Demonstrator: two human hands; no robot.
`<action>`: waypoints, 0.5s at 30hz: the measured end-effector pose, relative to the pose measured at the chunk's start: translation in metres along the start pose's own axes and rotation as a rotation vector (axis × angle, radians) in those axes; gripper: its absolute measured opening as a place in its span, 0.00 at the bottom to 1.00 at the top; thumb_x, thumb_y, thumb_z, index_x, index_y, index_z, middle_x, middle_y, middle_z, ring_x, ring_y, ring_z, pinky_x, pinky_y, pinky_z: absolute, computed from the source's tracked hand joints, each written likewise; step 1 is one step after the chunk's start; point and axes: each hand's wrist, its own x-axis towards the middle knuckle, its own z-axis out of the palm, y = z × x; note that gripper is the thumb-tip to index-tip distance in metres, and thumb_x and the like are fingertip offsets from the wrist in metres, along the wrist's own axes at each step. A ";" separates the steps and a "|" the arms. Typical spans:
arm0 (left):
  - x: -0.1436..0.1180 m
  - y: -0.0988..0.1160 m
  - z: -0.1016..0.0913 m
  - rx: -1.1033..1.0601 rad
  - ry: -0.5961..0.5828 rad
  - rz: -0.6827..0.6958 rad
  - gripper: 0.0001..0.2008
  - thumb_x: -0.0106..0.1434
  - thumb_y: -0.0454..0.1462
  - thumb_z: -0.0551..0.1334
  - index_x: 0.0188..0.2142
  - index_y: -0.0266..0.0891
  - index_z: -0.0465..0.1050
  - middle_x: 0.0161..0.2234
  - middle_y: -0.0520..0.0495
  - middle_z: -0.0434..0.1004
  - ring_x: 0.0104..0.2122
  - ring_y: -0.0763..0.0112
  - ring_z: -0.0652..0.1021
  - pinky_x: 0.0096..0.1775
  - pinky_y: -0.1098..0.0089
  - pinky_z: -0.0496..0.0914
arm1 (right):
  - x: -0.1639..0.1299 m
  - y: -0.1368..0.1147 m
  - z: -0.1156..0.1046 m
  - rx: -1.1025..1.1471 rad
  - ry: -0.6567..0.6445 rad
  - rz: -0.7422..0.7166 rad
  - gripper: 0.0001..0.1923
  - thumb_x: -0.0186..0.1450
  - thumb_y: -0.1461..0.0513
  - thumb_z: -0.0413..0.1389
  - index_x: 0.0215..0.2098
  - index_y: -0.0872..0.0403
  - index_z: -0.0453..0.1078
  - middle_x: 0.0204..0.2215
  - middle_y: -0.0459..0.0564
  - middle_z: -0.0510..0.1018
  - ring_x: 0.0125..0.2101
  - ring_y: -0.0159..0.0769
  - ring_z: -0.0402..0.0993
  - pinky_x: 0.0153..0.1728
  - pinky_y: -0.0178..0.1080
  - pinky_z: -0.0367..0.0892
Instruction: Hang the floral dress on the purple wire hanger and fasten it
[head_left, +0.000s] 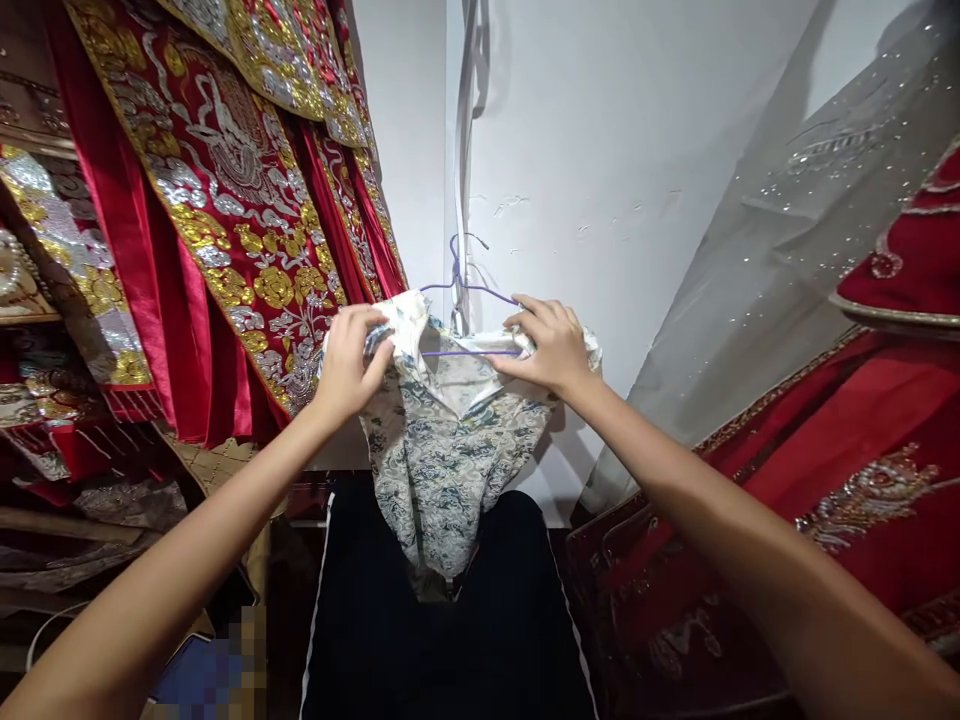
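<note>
A pale blouse (442, 470) with a blue-grey print and a V neckline hangs on a thin purple hanger (480, 288), its lower part draping over dark trousers. My left hand (352, 355) grips the left shoulder of the blouse, thumb in front and fingers curled over the cloth. At the other shoulder, my right hand (547, 345) pinches the fabric near the neckline, with its thumb by the hanger's lower bar. The hanger's hook sticks up above the collar, close to the wall. Cloth hides the ends of the hanger.
Red garments (247, 200) with gold and silver embroidery hang at the left. Sheer glittering fabric (765, 230) and a red beaded garment (862, 470) are on the right. A white strap (461, 150) hangs down the white wall (600, 130). My dark trousers (442, 650) fill the bottom middle.
</note>
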 end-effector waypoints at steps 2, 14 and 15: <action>-0.022 0.000 0.012 0.014 -0.020 -0.027 0.10 0.68 0.41 0.56 0.48 0.43 0.64 0.50 0.41 0.71 0.52 0.55 0.70 0.55 0.53 0.65 | -0.014 -0.006 0.001 0.010 -0.017 -0.009 0.20 0.57 0.47 0.64 0.41 0.51 0.72 0.60 0.57 0.70 0.55 0.59 0.66 0.53 0.56 0.61; 0.012 -0.024 0.113 -0.156 -0.121 -0.440 0.17 0.64 0.44 0.62 0.49 0.42 0.61 0.33 0.47 0.75 0.33 0.60 0.77 0.34 0.66 0.64 | -0.032 -0.020 0.062 0.359 0.078 0.136 0.18 0.64 0.67 0.50 0.51 0.52 0.66 0.59 0.59 0.65 0.58 0.48 0.65 0.53 0.49 0.68; 0.015 -0.026 0.118 -0.163 -0.104 -0.441 0.15 0.63 0.40 0.62 0.47 0.42 0.61 0.32 0.48 0.74 0.32 0.61 0.76 0.34 0.66 0.63 | -0.036 -0.025 0.068 0.384 0.177 0.248 0.15 0.64 0.65 0.51 0.49 0.52 0.66 0.54 0.59 0.68 0.53 0.47 0.68 0.50 0.48 0.69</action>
